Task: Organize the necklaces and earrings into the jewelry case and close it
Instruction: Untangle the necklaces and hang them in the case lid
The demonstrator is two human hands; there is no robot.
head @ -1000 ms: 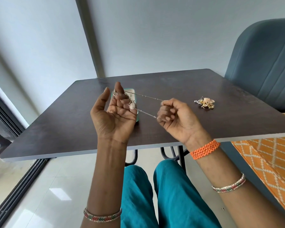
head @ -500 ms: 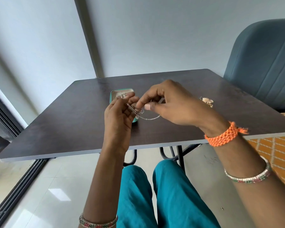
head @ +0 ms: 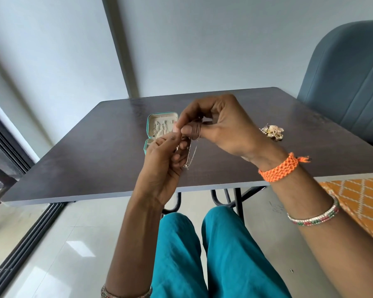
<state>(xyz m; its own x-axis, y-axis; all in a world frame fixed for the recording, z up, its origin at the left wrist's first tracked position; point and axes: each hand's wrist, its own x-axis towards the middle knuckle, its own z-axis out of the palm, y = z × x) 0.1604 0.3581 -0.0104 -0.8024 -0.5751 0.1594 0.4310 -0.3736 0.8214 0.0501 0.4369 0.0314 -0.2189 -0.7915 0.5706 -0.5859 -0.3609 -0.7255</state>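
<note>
left hand (head: 164, 162), right hand (head: 220, 125), pinching necklace (head: 191, 154)

jewelry case (head: 152, 123): 1 | necklace (head: 191, 154): 1 | earring pile (head: 272, 131): 1 | table (head: 95, 151): 1

Looks like someone's home: small dark worktop (head: 99, 160) by a sliding glass door (head: 13, 239), glossy floor tiles (head: 52, 244), padded blue-grey chair (head: 345, 82).

Bare counter (head: 91, 160) lies at frame left and far right, with only the open case (head: 159, 127) at centre and gold earrings (head: 272, 131) at right standing on it
</note>
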